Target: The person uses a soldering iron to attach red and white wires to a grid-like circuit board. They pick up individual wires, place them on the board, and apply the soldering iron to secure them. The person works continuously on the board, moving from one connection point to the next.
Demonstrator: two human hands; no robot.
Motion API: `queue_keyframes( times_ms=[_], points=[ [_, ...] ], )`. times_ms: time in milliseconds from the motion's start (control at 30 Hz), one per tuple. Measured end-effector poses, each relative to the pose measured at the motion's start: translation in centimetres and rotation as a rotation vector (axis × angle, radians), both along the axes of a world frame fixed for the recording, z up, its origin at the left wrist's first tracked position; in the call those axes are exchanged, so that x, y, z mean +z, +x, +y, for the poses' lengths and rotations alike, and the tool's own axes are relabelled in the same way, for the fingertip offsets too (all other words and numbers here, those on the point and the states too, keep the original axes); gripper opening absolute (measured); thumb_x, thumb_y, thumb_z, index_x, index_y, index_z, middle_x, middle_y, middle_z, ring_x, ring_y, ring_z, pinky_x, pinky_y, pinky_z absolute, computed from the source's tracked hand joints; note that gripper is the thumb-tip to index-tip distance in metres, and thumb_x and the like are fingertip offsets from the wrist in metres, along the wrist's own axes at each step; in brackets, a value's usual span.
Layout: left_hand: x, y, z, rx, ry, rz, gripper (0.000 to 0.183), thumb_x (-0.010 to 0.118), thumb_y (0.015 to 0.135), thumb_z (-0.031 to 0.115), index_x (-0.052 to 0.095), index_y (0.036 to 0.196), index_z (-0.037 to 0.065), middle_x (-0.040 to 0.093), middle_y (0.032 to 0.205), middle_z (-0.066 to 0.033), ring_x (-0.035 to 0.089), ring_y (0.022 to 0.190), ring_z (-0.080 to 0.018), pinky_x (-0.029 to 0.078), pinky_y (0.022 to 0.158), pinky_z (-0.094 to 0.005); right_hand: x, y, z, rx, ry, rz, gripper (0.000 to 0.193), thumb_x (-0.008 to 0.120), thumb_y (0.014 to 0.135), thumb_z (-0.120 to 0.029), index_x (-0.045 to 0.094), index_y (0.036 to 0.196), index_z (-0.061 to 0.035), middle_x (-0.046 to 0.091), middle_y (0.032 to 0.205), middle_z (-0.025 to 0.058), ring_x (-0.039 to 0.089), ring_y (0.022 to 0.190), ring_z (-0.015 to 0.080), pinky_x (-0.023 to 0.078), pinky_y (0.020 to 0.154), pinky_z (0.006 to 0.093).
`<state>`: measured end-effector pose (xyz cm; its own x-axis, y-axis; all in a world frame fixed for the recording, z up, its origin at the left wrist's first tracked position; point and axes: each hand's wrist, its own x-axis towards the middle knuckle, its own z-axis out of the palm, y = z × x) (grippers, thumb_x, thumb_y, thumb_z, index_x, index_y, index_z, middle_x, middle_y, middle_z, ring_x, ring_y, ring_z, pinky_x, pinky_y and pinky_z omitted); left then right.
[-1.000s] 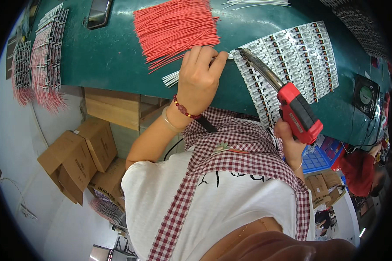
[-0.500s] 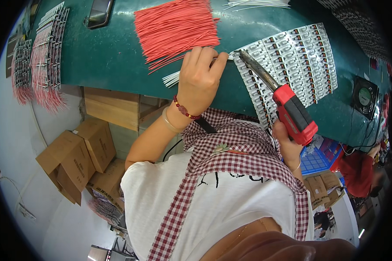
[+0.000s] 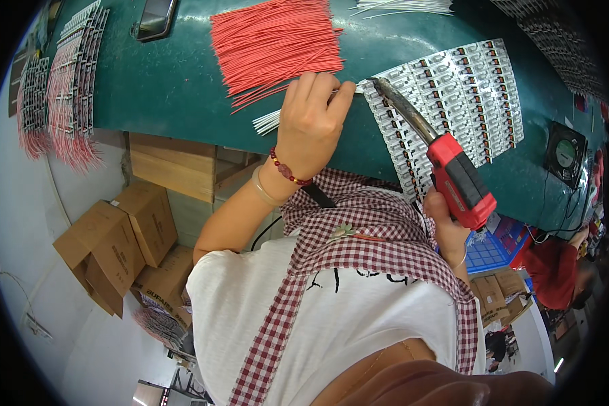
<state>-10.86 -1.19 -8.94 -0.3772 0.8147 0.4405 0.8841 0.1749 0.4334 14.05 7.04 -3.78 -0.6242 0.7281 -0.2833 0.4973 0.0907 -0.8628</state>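
Observation:
My left hand (image 3: 311,118) is closed in a pinch over the table, at the left edge of a sheet of small metal and circuit parts (image 3: 453,95). A thin white wire (image 3: 358,88) runs from its fingertips to that edge. From under the same hand stick out the ends of several white wires (image 3: 266,123). My right hand (image 3: 446,220) is wrapped round the grip of a red and black soldering gun (image 3: 461,179). The gun's dark tip rests at the sheet's upper left corner, close to the wire's end. A large pile of red wires (image 3: 277,44) lies just beyond my left hand.
On the green table (image 3: 162,95) are a phone (image 3: 157,18), more white wires (image 3: 404,7), finished-looking wired strips (image 3: 74,81) at the left edge and a small black fan (image 3: 565,154) at right. Cardboard boxes (image 3: 108,247) and a blue crate (image 3: 488,252) stand below. Another person (image 3: 551,271) sits at far right.

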Motion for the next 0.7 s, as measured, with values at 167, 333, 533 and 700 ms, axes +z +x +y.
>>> queue_keyframes(
  times_ms=[167, 333, 533, 700],
  points=[
    [0.1, 0.0, 0.1, 0.005, -0.012, 0.007, 0.026, 0.064, 0.068, -0.004, 0.067, 0.092, 0.003, 0.053, 0.081, -0.0068, 0.052, 0.075, -0.0226, 0.043, 0.066, -0.0342, 0.0, -0.5, 0.0, -0.067, -0.050, 0.035, 0.015, 0.071, 0.075, -0.005, 0.066, 0.089, -0.0028, 0.062, 0.074, 0.0074, 0.056, 0.057, 0.0153, 0.047, 0.056, 0.0295],
    [0.1, 0.0, 0.0, 0.009, -0.013, 0.021, 0.026, 0.063, 0.068, -0.003, 0.066, 0.093, 0.004, 0.053, 0.081, -0.0066, 0.052, 0.075, -0.0227, 0.042, 0.066, -0.0344, 0.5, -2.0, 0.3, 0.012, 0.125, 0.047, 0.017, 0.070, 0.072, -0.003, 0.067, 0.088, -0.0012, 0.062, 0.073, 0.0078, 0.057, 0.056, 0.0153, 0.046, 0.054, 0.0275],
    [0.1, 0.0, 0.0, 0.009, -0.008, 0.021, 0.026, 0.063, 0.068, -0.003, 0.066, 0.093, 0.004, 0.054, 0.082, -0.0065, 0.052, 0.075, -0.0225, 0.042, 0.066, -0.0342, -0.5, -0.3, -0.2, -0.035, 0.029, 0.062, 0.033, 0.069, 0.083, -0.017, 0.059, 0.108, 0.0024, 0.058, 0.069, 0.0042, 0.051, 0.056, 0.0104, 0.041, 0.052, 0.0248],
    [0.1, 0.0, 0.0, 0.010, -0.012, 0.024, 0.025, 0.064, 0.068, -0.003, 0.066, 0.092, 0.004, 0.054, 0.081, -0.0064, 0.052, 0.074, -0.0223, 0.042, 0.065, -0.0343, -0.2, -0.3, -0.1, -0.140, -0.077, 0.060, 0.044, 0.065, 0.087, -0.025, 0.053, 0.115, 0.0055, 0.053, 0.063, 0.0039, 0.046, 0.050, 0.0094, 0.037, 0.048, 0.0238]
  ],
)
